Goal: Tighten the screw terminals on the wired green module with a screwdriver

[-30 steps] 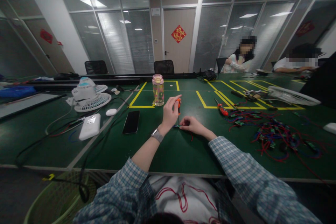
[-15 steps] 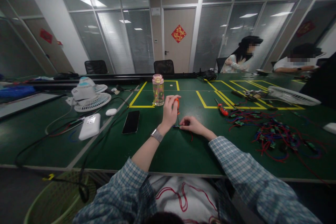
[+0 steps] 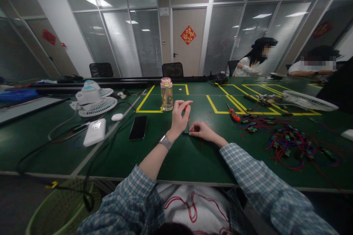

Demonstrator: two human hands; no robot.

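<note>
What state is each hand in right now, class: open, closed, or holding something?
Left hand: closed around an orange-handled screwdriver.
Right hand: closed, fingertips pinching a small circuit board.

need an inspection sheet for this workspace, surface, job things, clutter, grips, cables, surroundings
Surface: green table, marked with yellow tape.
Job's things: orange-handled screwdriver, upright, over a small circuit board.
Clutter: phone, pink-lidded bottle, white fan, red screwdriver, heap of wired boards.
Grips: left hand around the orange handle; right hand pinching the board's right end.
Cables: black cable hanging over the table's front edge; red and blue wires among the heap.
Surroundings: two other people at far right; door with red sign.
</note>
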